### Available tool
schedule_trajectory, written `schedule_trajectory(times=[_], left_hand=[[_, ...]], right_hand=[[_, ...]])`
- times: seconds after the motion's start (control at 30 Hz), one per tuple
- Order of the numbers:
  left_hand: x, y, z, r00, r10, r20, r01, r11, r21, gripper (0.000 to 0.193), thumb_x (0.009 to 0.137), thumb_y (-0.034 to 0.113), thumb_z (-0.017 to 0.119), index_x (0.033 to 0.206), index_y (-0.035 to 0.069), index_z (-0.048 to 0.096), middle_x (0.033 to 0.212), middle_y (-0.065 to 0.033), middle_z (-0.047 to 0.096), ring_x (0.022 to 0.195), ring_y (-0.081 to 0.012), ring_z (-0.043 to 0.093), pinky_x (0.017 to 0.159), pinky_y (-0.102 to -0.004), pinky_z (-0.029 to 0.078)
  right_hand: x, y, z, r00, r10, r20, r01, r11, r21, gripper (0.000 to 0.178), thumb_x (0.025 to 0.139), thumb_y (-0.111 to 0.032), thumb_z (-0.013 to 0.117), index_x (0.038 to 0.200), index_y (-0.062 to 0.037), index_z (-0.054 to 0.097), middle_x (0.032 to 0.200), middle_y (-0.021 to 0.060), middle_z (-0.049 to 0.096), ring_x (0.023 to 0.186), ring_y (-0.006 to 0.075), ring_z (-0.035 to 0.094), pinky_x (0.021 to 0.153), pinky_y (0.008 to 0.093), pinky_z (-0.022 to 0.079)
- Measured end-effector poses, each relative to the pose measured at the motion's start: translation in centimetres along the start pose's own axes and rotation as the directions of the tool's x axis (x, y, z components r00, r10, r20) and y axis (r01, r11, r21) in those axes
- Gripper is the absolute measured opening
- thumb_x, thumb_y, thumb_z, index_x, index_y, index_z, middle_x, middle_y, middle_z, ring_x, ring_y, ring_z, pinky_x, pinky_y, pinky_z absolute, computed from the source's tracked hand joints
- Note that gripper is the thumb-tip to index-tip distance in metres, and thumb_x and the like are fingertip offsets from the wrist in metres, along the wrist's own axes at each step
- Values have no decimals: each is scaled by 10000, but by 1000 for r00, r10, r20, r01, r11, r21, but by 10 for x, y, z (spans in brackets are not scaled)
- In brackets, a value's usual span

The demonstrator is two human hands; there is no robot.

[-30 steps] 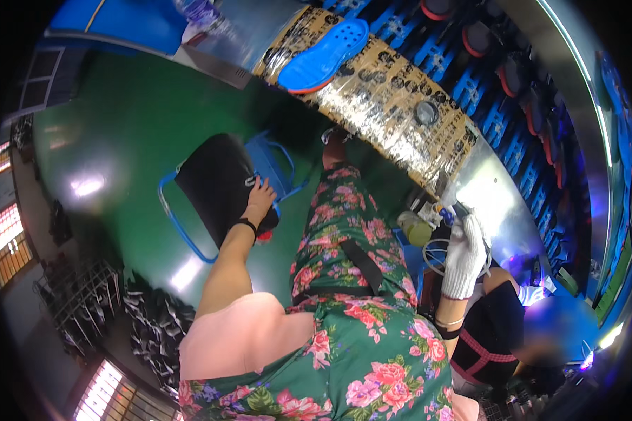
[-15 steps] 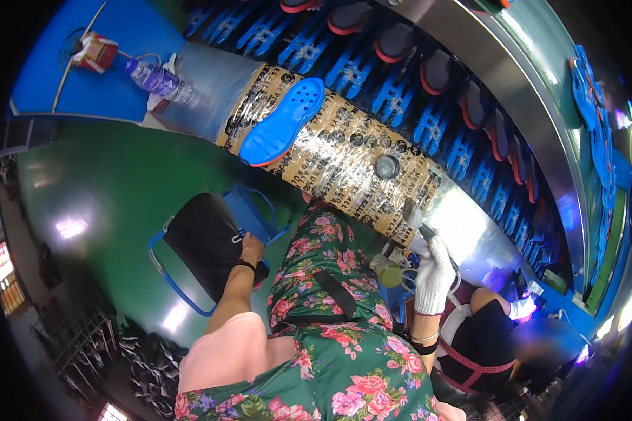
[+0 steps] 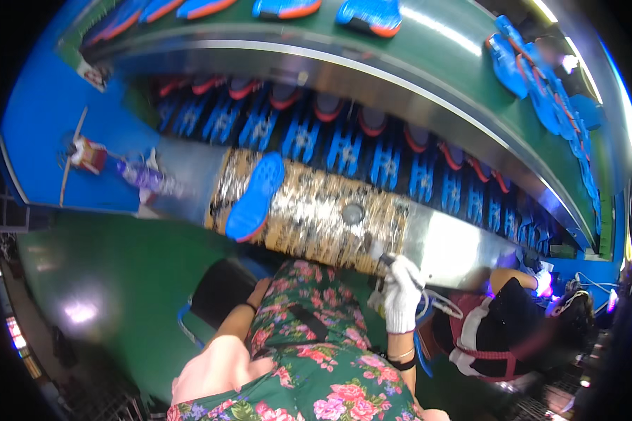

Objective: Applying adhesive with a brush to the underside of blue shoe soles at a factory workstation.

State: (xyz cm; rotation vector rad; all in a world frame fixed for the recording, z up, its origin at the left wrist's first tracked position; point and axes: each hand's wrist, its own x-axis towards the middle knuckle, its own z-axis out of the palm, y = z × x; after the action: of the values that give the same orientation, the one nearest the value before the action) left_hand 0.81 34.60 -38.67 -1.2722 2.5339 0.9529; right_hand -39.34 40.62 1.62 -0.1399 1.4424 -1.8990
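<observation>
My right hand (image 3: 402, 295), in a white knitted glove, is closed on what looks like a small brush (image 3: 378, 251), its pale tip at the near edge of a work surface wrapped in brown printed tape (image 3: 309, 210). On this surface lies a blue shoe sole (image 3: 256, 196) with an orange-red edge, apart from both hands. A small round dish (image 3: 353, 214) stands farther along. My bare left hand (image 3: 260, 289) is low beside my floral apron (image 3: 323, 309), next to a black chair (image 3: 221, 291); its fingers are partly hidden and blurred.
Beyond the surface, blue racks (image 3: 302, 140) hold dark, red-edged soles. Above them a green conveyor belt (image 3: 446, 42) carries blue soles. A purple-labelled bottle (image 3: 144, 175) lies at the left. To the right sits a co-worker (image 3: 488, 330). A pale cable (image 3: 442, 303) loops beside my glove.
My view has turned toward the conveyor, so the bench sits lower. My left hand has moved from the chair closer to my apron. The right hand still holds the brush.
</observation>
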Motion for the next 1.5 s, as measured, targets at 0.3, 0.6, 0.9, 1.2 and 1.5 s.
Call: schedule_trajectory(times=[0.3,0.6,0.9,1.2,1.5], left_hand=[[4,-77,-166,916,-400,33,375,881,290,413,960,343,528,1348,244,629,1553,-255,398,1449,-478,325,1132,-654,280],[42,-150,-159,911,-254,326,367,860,-354,418,989,372,560,1319,132,655,1352,-221,594,1244,-388,544,1044,-497,428],[38,-149,-154,938,-171,300,328,716,-616,419,1001,351,615,1262,36,704,1169,-130,740,1075,-204,687,942,-341,521],[-40,28,-374,822,433,371,-248,858,-450,509,1000,393,654,1381,56,629,1225,-78,713,1156,-169,635,1029,-318,470],[-125,214,-620,81,942,-326,-861,-99,-498,793,934,533,678,1423,-68,511,1197,-290,618,1187,-437,619,987,-530,506]], right_hand=[[21,32,18,993,-86,-81,107,945,310,210,844,50,712,1054,54,731,975,123,758,715,126,656,621,223,502],[-5,125,46,951,-257,-171,306,856,416,185,832,90,685,1003,43,739,932,93,743,762,132,681,649,234,547],[-32,137,79,940,-311,-141,341,867,363,190,870,41,687,1058,43,722,971,123,754,723,130,665,621,222,509],[-40,144,86,954,-257,-158,300,846,441,223,870,25,707,1093,31,712,977,108,749,751,142,677,635,222,526],[-32,140,86,945,-299,-130,325,836,442,240,890,1,693,1124,53,699,970,99,737,785,148,654,703,248,518]])
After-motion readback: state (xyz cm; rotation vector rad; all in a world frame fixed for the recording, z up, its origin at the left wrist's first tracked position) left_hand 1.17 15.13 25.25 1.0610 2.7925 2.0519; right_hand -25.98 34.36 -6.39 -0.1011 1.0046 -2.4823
